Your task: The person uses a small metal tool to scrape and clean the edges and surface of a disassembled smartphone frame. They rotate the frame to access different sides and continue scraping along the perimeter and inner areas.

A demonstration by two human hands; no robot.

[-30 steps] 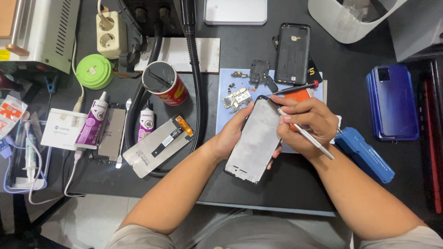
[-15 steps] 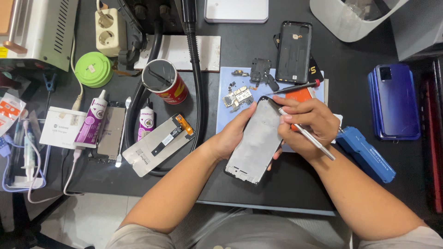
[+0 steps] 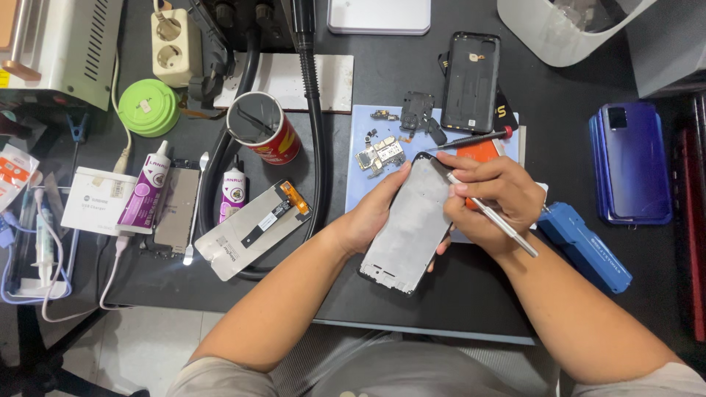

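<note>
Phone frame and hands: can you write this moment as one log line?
left hand: holds phone frame | right hand: grips metal tool, tip at frame's top edge | frame tilted above blue mat

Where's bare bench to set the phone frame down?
Bare dark mat between black back cover and blue phones; also front edge below the phone frame. Crowded: blue pad with parts, left side around glue tubes.
</note>
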